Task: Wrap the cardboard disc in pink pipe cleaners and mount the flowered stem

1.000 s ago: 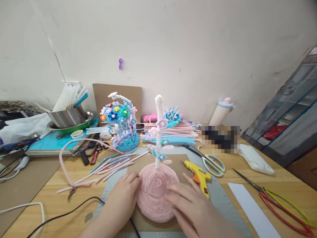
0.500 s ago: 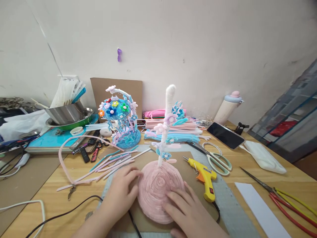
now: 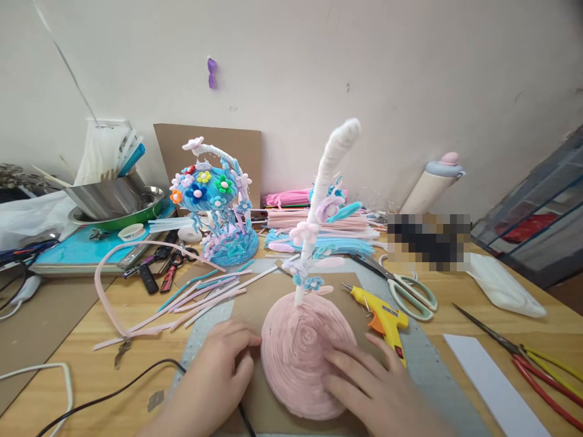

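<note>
Print on the yellow glue gun (image 3: 385,318): too small to read. Faint scrawl on the wall (image 3: 300,60), likewise illegible.

Left hand (image 3: 223,358): back upward, fingers bent inward, tips at the left rim of the pink base (image 3: 296,358). Grip slack, clenched on nothing. Right hand (image 3: 378,382): reaching in from lower right, fingers spread and laid over the right part of the base. Grip released, merely resting there.

Base between both hands, on brown cardboard (image 3: 255,303) over the counter (image 3: 104,364). Round, built of coiled fuzzy strands, spiral at the middle. From its far side, a white wrapped stem (image 3: 328,161), leaning right, more so towards its rounded top. Along it, a lilac flower (image 3: 329,209), a pale pink flower (image 3: 304,233), a turquoise leaf (image 3: 345,212); near the foot, a small blue flower (image 3: 314,283).
</note>
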Motion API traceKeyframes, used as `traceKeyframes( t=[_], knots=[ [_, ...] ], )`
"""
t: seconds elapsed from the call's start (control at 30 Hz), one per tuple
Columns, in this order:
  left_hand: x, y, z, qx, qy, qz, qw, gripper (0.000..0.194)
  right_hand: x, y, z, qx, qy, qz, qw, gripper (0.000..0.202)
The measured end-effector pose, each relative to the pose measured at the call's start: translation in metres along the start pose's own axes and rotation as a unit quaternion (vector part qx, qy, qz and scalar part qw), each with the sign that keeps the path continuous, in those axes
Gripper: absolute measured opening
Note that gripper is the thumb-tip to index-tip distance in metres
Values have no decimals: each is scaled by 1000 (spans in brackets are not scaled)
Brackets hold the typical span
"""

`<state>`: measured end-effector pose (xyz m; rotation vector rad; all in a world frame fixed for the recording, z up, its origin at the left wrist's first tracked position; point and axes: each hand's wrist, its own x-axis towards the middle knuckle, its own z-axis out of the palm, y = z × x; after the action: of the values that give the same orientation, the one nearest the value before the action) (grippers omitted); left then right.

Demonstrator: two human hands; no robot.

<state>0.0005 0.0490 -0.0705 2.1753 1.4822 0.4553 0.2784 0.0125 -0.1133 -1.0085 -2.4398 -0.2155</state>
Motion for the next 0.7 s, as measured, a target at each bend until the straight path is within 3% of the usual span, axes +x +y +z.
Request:
traceKeyframes(
  t=[0.17,0.33,0.47,0.7],
  knots=[
    [-3,1,-1,74,22,59,995,46,-12,5,9,6,-5,12,1000,27],
    [-5,-2,-2,204,50,148,966,58,-15,6,11,11,-17,17,1000,35],
    [-6,-8,-3,241,59,145,958,57,-14,6,9,25,-26,21,999,36],
    [-4,-7,-2,212,40,140,966,58,-15,6,13,34,-24,24,999,34]
  ],
)
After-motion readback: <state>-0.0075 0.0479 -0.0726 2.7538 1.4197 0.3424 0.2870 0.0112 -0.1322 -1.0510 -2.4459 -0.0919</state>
